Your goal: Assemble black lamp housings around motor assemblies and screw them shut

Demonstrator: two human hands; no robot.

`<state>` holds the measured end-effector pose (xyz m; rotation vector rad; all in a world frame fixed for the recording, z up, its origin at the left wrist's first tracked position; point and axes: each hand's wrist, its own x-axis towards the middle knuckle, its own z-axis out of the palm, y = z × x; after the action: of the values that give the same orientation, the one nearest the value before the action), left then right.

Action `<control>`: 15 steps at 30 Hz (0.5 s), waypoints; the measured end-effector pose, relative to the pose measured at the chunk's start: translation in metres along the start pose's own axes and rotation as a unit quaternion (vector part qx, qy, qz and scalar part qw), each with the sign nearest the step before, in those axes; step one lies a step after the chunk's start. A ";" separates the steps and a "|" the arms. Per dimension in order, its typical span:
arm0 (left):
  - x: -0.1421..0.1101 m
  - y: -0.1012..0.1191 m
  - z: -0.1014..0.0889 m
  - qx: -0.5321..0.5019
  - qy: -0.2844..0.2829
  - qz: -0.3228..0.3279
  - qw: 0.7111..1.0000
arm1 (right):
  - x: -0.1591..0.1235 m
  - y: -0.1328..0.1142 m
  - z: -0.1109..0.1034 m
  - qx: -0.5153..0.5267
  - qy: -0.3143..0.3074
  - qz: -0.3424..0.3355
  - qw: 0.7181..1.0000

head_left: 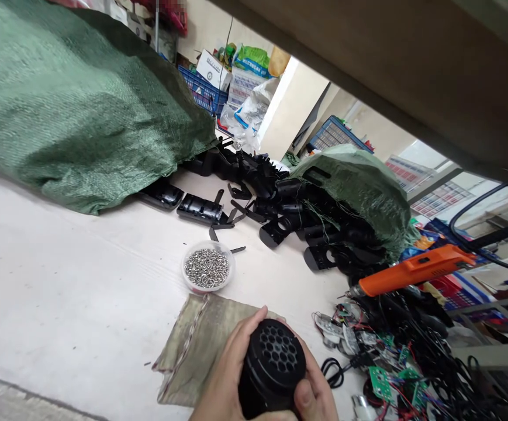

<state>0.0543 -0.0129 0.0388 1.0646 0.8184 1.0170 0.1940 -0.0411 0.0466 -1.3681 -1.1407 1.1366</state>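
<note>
A black round plastic housing [273,365] with a honeycomb grille on its end sits at the bottom middle, above a dirty folded cloth [192,345]. My left hand [223,374] wraps round its left side with the fingers closed on it. My right hand [313,394] grips its right side, thumb pressed on the rim. A clear dish of small silver screws [207,270] stands on the white table [61,280] just beyond the cloth.
An orange electric screwdriver [415,272] hangs at the right over a heap of wired green circuit boards [389,362]. Several black plastic parts [280,204] spill from green woven sacks [69,99] across the back. Crates and boxes stand behind.
</note>
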 end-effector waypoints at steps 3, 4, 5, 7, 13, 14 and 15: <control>0.002 0.001 0.000 0.005 -0.008 0.002 1.000 | 0.000 0.002 0.003 0.012 0.009 -0.004 1.000; 0.002 0.002 0.000 0.015 -0.008 0.007 1.000 | -0.001 0.003 0.005 0.015 0.013 -0.007 1.000; 0.002 0.002 0.000 0.029 -0.007 0.014 0.999 | -0.001 0.004 0.006 0.018 0.017 -0.010 1.000; 0.002 0.004 0.000 0.061 -0.004 0.023 0.998 | -0.003 0.006 0.009 0.019 0.021 -0.015 0.999; 0.003 0.009 -0.001 0.053 -0.030 -0.024 0.998 | 0.000 0.006 0.017 0.026 0.028 -0.012 0.999; 0.005 0.010 -0.002 0.045 -0.026 -0.035 0.998 | 0.003 0.004 0.018 0.021 0.037 -0.006 0.999; 0.008 0.011 -0.003 0.038 -0.019 -0.045 0.998 | 0.007 0.000 0.018 0.007 0.048 0.009 0.999</control>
<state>0.0509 -0.0030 0.0481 1.0985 0.8719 0.8931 0.1767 -0.0326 0.0443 -1.4088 -1.0529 1.0781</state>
